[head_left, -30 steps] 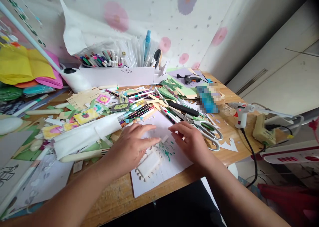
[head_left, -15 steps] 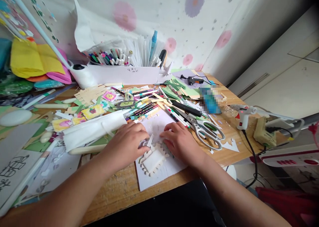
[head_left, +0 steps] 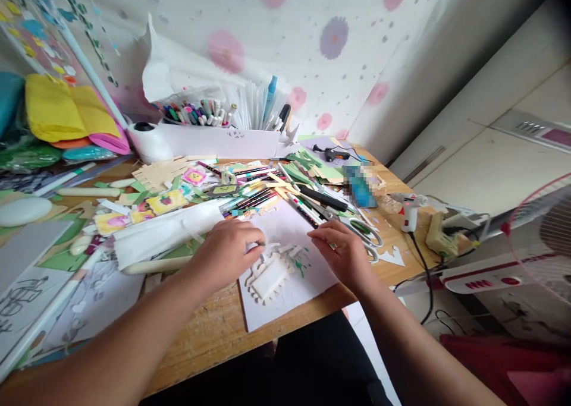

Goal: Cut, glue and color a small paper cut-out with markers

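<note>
My left hand is closed, thumb and forefinger pinched together at the upper left of a small white piece with a notched edge. Small white paper strips lie by its fingertips; whether one is gripped is hard to see. The notched piece rests on a white sheet marked with green smears. Over the sheet's right side hovers my right hand, apart from the piece, fingers drawn together; anything between them is too small to make out. Scissors lie just beyond it.
Pens, green paper scraps and a rolled white cloth-like sheet crowd the table. A box of markers stands at the back. To the right are a white glue gun, a power strip and a fan.
My right hand has moved right, away from the notched piece, uncovering the green smears. My left hand stays near the piece's upper left. The camera view has shifted.
</note>
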`<state>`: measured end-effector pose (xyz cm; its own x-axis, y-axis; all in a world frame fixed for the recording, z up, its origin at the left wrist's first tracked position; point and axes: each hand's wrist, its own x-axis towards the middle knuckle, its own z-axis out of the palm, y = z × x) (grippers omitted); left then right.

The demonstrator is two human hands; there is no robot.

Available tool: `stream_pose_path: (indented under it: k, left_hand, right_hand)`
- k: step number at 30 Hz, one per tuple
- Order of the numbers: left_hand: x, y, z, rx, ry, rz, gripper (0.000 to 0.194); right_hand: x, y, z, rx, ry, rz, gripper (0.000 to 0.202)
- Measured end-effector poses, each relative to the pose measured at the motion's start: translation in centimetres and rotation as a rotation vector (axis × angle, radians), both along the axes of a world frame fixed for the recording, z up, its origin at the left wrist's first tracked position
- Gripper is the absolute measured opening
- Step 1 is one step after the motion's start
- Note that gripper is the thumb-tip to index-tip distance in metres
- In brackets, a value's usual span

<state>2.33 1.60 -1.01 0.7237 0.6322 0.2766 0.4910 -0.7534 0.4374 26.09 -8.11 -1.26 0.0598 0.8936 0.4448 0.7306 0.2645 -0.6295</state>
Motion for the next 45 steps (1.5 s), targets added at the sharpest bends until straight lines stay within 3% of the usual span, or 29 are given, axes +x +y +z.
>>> stream_pose_path:
  k: [5,9,11,14,19,24,28,31,38,41,45]
  left_hand:
    - [-0.3,0.6,-0.6,0.068,-0.102,0.01,0.015]
    - [-0.3,0.8,-1.1,0.152,-0.147,0.001,0.02]
    - [-0.2,0.8,-0.9,0.207,-0.174,0.032,0.033]
    - [-0.3,0.1,0.4,0.294,-0.237,0.089,0.033]
    - [0.3,-4.4,3.8,0.34,-0.305,0.075,0.018]
    - [2.0,-10.6,5.0,-0.074,-0.398,-0.064,0.009]
    - [2.5,-12.9,4.9,-0.255,-0.466,-0.096,0.009]
    - [2.3,-13.4,4.8,-0.25,-0.449,-0.074,0.011]
    - [2.5,-14.3,2.8,-0.285,-0.13,-0.013,0.014]
    - [3.0,-14.6,1.8,-0.246,-0.006,-0.004,0.015]
    - [3.7,-14.8,1.1,-0.194,0.072,-0.011,0.016]
  right_hand:
    - [0.9,-2.0,-0.4,0.182,0.189,-0.082,0.007]
    - [-0.4,-3.4,0.7,0.289,0.275,-0.038,0.014]
    - [-1.2,-4.0,1.4,0.317,0.307,0.01,0.015]
    - [-2.0,-4.5,2.1,0.328,0.346,0.085,0.017]
    - [-2.3,-5.6,2.3,0.28,0.408,0.223,0.019]
    - [-3.0,-6.8,2.1,0.208,0.488,0.306,0.024]
    - [-3.3,-7.5,2.3,0.139,0.519,0.355,0.025]
    - [-3.3,-7.9,2.4,0.101,0.47,0.363,0.022]
    - [-2.7,-9.3,2.1,-0.088,0.102,0.288,0.033]
    - [-2.4,-9.8,1.8,-0.076,-0.094,0.254,0.036]
    - [-2.0,-10.1,1.3,-0.018,-0.153,0.275,0.03]
